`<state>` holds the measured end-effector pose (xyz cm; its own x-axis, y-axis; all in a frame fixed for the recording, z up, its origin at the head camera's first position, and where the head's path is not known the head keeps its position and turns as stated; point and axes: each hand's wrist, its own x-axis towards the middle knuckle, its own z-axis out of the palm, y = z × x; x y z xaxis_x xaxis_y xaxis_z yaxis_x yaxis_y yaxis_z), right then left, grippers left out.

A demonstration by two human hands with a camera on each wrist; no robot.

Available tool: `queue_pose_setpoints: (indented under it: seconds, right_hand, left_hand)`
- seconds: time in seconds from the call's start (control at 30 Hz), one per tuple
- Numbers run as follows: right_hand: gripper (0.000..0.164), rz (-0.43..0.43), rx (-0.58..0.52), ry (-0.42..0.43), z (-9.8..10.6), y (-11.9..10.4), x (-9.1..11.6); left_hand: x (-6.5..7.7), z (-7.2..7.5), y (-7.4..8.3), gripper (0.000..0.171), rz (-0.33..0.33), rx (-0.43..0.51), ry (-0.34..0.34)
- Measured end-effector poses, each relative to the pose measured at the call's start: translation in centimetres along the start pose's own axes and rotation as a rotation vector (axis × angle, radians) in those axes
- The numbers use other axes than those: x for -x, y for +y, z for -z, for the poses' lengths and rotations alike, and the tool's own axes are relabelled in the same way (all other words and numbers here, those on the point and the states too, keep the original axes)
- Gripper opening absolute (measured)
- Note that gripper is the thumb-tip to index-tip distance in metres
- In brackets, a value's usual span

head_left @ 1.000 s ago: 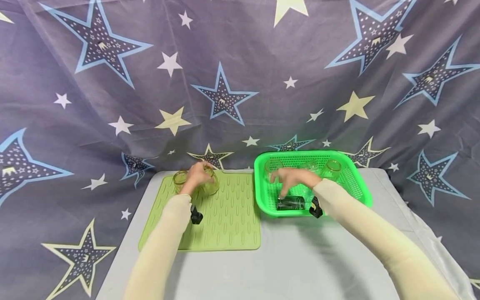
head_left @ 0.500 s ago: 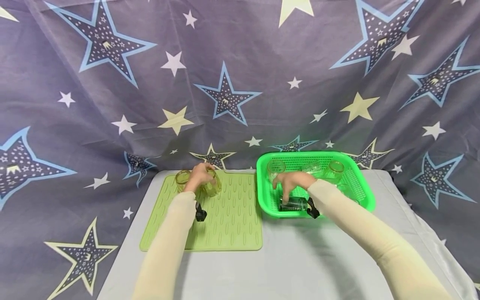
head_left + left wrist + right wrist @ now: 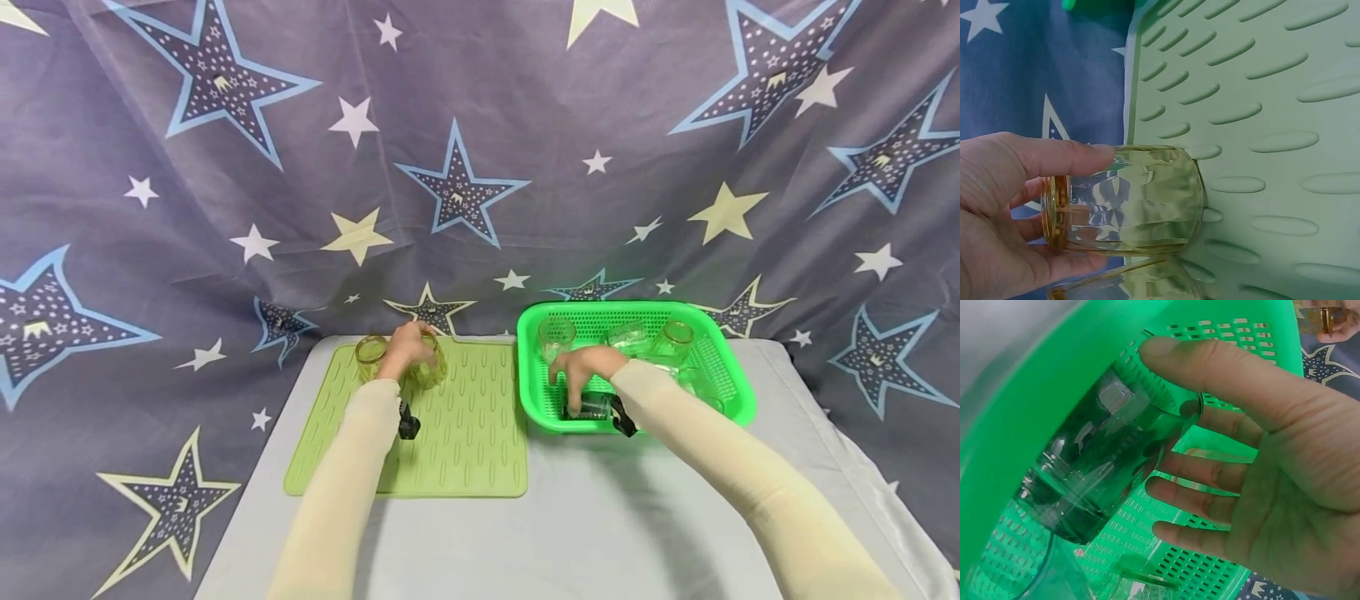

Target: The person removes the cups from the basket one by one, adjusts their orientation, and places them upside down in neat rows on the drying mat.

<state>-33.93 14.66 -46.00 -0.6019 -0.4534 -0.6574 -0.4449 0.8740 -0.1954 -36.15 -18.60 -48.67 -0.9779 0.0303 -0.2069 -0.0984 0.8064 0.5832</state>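
Observation:
On the light-green ridged mat (image 3: 465, 417), my left hand (image 3: 408, 348) grips an upright amber-tinted drinking glass (image 3: 1141, 200) near its rim, thumb on one side and fingers on the other. A second amber glass (image 3: 371, 357) stands close to its left. Inside the green basket (image 3: 527, 392), a dark-tinted glass (image 3: 1097, 450) lies on its side near the front wall. My right hand (image 3: 588, 367) reaches over its mouth end; in the right wrist view the thumb extends past the rim while the fairly straight fingers lie along the far side, fingertips partly seen through the glass.
Several more glasses are in the basket: a clear one (image 3: 557, 335) at the back left, a faceted one (image 3: 628, 337) at the back, an amber-rimmed one (image 3: 673, 340) at the right. A star-printed cloth (image 3: 480, 167) hangs behind the white table (image 3: 555, 542).
My right hand has lowered slightly, its thumb now at the dark glass's mouth end. The left hand stays at the amber glass. The whole view has shifted a little.

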Motion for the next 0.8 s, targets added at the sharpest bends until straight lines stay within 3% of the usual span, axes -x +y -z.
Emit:
queue_pose_setpoints:
  seconds: [0.37, 0.8]
  right_hand:
    - [0.075, 0.002, 0.003, -0.007, -0.08, -0.32, -0.59]
    - [0.074, 0.015, -0.010, -0.017, -0.57, -0.57, -0.79]
  left_hand:
    - [-0.04, -0.21, -0.23, 0.062, -0.052, 0.001, -0.009]
    - [-0.45, -0.24, -0.20, 0.062, -0.049, 0.027, -0.018]
